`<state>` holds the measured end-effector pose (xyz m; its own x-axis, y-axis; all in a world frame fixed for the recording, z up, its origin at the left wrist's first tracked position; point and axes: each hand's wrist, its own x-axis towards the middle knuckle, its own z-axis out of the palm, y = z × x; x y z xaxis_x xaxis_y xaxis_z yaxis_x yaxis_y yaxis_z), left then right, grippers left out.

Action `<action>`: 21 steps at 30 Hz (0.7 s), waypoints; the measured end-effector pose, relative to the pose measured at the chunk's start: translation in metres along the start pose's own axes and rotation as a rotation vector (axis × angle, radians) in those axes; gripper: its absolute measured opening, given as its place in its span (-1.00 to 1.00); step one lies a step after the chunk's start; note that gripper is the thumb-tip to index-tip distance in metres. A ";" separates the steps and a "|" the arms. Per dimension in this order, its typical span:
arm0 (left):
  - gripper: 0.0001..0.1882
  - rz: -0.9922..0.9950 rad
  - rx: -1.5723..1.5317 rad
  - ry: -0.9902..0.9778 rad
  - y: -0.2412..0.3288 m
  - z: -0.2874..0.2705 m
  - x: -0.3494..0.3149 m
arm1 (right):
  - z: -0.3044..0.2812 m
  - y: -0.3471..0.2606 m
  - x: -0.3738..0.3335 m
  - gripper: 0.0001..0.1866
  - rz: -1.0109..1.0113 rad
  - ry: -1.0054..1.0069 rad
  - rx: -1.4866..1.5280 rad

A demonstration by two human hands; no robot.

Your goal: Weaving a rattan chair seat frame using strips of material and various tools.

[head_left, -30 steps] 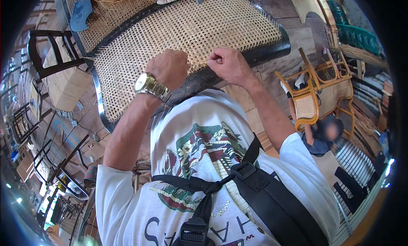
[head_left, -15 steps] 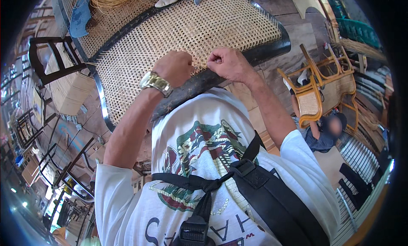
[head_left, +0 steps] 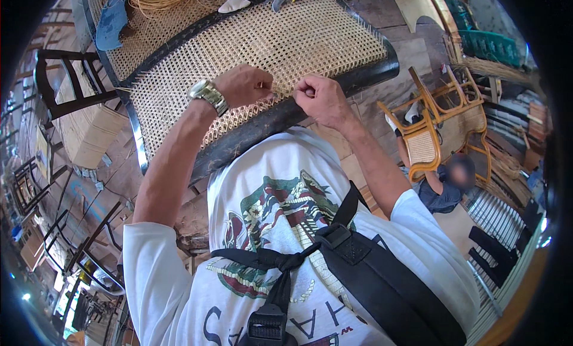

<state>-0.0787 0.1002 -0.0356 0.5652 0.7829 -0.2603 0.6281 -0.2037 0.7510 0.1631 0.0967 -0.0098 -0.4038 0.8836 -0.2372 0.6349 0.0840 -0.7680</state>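
The left hand [head_left: 243, 86] has the cane panel [head_left: 262, 47] beneath it.

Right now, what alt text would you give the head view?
The person's left hand and right hand, both curled, are close together at the near edge of a black-framed woven cane panel. Coiled strands lie beyond; a co-worker is at right.

Beneath the hands [head_left: 325, 102], pale open-woven cane panel [head_left: 262, 50], matt and rough with protruding strand ends. Nearer the body than the hands, curved black frame rail [head_left: 256, 133], apparently wood, dully sheened and scuffed. Just behind the left hand [head_left: 242, 86], polished gold-toned metal wristwatch [head_left: 212, 96]. Below the hands, soft matt white cloth T-shirt [head_left: 259, 154] and smooth black plastic buckle [head_left: 266, 327]. Right of the hands, glossy orange-brown wooden chair [head_left: 428, 97].
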 end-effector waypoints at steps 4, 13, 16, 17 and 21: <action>-0.75 -0.232 0.068 0.112 0.022 0.015 -0.004 | -0.005 -0.001 0.000 -0.87 0.024 0.014 0.006; -0.75 -0.328 0.113 0.240 0.042 0.029 -0.013 | 0.004 0.003 0.006 -0.84 0.002 -0.020 -0.077; -0.74 -0.321 0.261 0.249 0.054 0.029 -0.016 | 0.007 0.005 0.005 -0.84 -0.028 -0.035 -0.114; -0.71 -0.307 0.241 0.249 0.050 0.034 -0.019 | 0.008 0.004 0.004 -0.84 -0.026 -0.024 -0.137; -0.71 -0.304 0.069 0.181 0.040 0.023 -0.023 | 0.009 0.000 0.007 -0.82 -0.054 -0.010 -0.215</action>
<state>-0.0543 0.0609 -0.0139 0.2472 0.9037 -0.3496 0.7909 0.0202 0.6117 0.1544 0.0983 -0.0171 -0.4467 0.8708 -0.2055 0.7374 0.2283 -0.6357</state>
